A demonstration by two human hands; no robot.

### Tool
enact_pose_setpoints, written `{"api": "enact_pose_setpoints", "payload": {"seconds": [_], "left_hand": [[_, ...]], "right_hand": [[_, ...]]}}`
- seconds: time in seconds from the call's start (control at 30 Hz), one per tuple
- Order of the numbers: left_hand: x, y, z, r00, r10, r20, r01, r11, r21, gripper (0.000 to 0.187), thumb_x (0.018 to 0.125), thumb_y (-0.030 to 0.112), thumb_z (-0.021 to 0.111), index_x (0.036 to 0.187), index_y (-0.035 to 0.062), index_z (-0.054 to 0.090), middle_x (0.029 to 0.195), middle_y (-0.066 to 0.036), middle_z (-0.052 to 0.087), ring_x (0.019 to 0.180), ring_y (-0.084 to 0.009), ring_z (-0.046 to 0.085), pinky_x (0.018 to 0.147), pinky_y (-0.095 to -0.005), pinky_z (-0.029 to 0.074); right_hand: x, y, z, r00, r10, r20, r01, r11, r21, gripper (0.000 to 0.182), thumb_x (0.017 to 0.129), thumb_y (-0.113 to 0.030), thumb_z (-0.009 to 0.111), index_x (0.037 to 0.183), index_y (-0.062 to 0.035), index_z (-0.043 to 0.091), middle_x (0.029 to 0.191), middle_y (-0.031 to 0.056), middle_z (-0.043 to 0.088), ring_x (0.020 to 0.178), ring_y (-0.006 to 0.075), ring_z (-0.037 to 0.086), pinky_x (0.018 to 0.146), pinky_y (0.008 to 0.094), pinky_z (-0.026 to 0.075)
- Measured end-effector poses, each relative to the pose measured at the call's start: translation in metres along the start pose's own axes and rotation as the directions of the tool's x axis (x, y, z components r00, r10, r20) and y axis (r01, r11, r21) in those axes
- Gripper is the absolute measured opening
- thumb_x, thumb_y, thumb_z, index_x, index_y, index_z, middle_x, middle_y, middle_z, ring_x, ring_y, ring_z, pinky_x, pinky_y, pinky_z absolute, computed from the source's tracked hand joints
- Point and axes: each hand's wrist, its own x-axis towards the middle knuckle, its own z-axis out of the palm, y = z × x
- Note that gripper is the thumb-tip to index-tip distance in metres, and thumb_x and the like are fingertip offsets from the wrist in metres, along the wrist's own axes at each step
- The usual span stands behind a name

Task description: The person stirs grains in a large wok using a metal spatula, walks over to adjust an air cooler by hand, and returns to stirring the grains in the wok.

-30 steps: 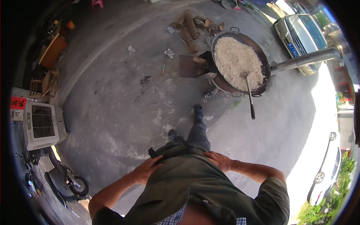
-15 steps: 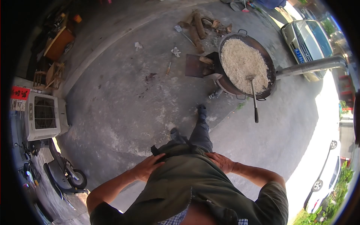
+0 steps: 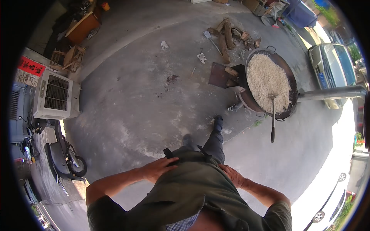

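Both hands at the waist, a wok of pale food ahead.
In the head view, the left hand (image 3: 158, 169) and right hand (image 3: 232, 176) lie open and empty against the green shirt (image 3: 192, 183); the wok (image 3: 293, 82) sits ahead to the right, a spatula (image 3: 273, 115) resting in its pale food (image 3: 266, 79).

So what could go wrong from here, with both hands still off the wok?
The long-handled spatula juts out past the rim of the wok, so a passing arm might knock it and flick out some of the pale food. That food also lies close to the rim in places, so stirring could spill some. The logs and small shovel on the floor nearby might trip someone.
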Motion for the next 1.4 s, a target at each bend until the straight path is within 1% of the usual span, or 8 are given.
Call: {"api": "enact_pose_setpoints", "payload": {"seconds": [0.23, 0.43, 0.63, 0.83, 0.93, 1.13, 1.23, 1.4], "left_hand": [[-0.003, 0.006, -0.006, 0.998, -0.039, 0.052, 0.042, 0.997, -0.061, 0.099, 0.074, 0.041, 0.083, 0.155, 0.0185, 0.030, 0.161, -0.023, 0.020, 0.123, -0.0412, 0.048, 0.104, -0.0520, 0.041], [-0.010, -0.002, 0.006, 0.996, 0.034, -0.086, -0.042, 0.996, -0.083, 0.097, 0.078, 0.047, 0.080, 0.157, 0.0204, 0.028, 0.163, -0.020, 0.017, 0.128, -0.0420, 0.044, 0.107, -0.0511, 0.039], [-0.012, -0.004, 0.010, 0.995, 0.044, -0.089, -0.049, 0.997, -0.055, 0.095, 0.082, 0.048, 0.076, 0.157, 0.0173, 0.028, 0.162, -0.021, 0.019, 0.130, -0.0422, 0.043, 0.109, -0.0515, 0.037], [-0.013, -0.007, 0.011, 0.980, 0.114, -0.162, -0.111, 0.993, 0.030, 0.103, 0.075, 0.047, 0.079, 0.158, 0.0134, 0.027, 0.157, -0.026, 0.026, 0.123, -0.0433, 0.049, 0.103, -0.0502, 0.042], [-0.016, -0.005, 0.010, 0.986, 0.097, -0.138, -0.099, 0.995, -0.007, 0.092, 0.086, 0.047, 0.071, 0.159, 0.0158, 0.025, 0.163, -0.022, 0.018, 0.126, -0.0436, 0.047, 0.108, -0.0531, 0.037], [-0.018, -0.007, 0.009, 0.985, 0.098, -0.142, -0.099, 0.995, -0.004, 0.093, 0.086, 0.047, 0.071, 0.159, 0.0151, 0.024, 0.163, -0.023, 0.017, 0.125, -0.0450, 0.047, 0.107, -0.0542, 0.038], [-0.017, -0.009, 0.011, 0.973, 0.126, -0.191, -0.120, 0.992, 0.041, 0.101, 0.076, 0.048, 0.078, 0.157, 0.0122, 0.029, 0.157, -0.026, 0.027, 0.122, -0.0430, 0.049, 0.103, -0.0499, 0.042], [-0.019, -0.013, 0.012, 0.983, 0.107, -0.148, -0.107, 0.994, 0.011, 0.097, 0.081, 0.048, 0.075, 0.159, 0.0148, 0.026, 0.161, -0.024, 0.021, 0.124, -0.0443, 0.048, 0.106, -0.0523, 0.039]], "right_hand": [[0.003, -0.002, -0.004, 1.000, 0.001, -0.003, 0.000, 0.993, 0.119, 0.065, 0.085, -0.028, 0.067, 0.139, 0.0005, 0.045, 0.141, 0.0278, 0.045, 0.119, 0.0446, 0.054, 0.099, 0.0478, 0.049], [0.008, -0.010, -0.004, 0.997, 0.077, 0.020, -0.079, 0.978, 0.195, 0.063, 0.086, -0.025, 0.066, 0.140, -0.0006, 0.045, 0.140, 0.0279, 0.045, 0.120, 0.0455, 0.052, 0.099, 0.0488, 0.049], [-0.001, 0.005, 0.011, 0.993, 0.058, 0.102, -0.064, 0.996, 0.059, 0.063, 0.086, -0.026, 0.064, 0.141, -0.0001, 0.045, 0.139, 0.0285, 0.044, 0.117, 0.0465, 0.051, 0.099, 0.0494, 0.049], [0.002, 0.005, 0.012, 0.996, 0.070, 0.060, -0.078, 0.987, 0.144, 0.059, 0.091, -0.028, 0.060, 0.142, -0.0016, 0.044, 0.135, 0.0263, 0.046, 0.118, 0.0440, 0.048, 0.098, 0.0494, 0.045], [0.008, -0.007, 0.006, 0.993, 0.109, 0.032, -0.114, 0.971, 0.209, 0.055, 0.096, -0.028, 0.056, 0.144, -0.0035, 0.043, 0.130, 0.0245, 0.049, 0.117, 0.0418, 0.047, 0.097, 0.0498, 0.041], [0.007, 0.002, 0.008, 0.988, 0.139, 0.065, -0.151, 0.959, 0.240, 0.056, 0.095, -0.028, 0.057, 0.143, -0.0032, 0.043, 0.131, 0.0245, 0.048, 0.118, 0.0415, 0.048, 0.098, 0.0493, 0.042], [0.010, 0.004, 0.010, 0.987, 0.143, 0.077, -0.158, 0.955, 0.249, 0.056, 0.095, -0.028, 0.058, 0.143, -0.0030, 0.043, 0.131, 0.0245, 0.048, 0.118, 0.0414, 0.048, 0.098, 0.0491, 0.042], [0.018, 0.007, 0.011, 0.983, 0.159, 0.095, -0.179, 0.949, 0.260, 0.057, 0.094, -0.028, 0.059, 0.143, -0.0027, 0.043, 0.132, 0.0244, 0.048, 0.118, 0.0412, 0.048, 0.099, 0.0486, 0.042]]}}
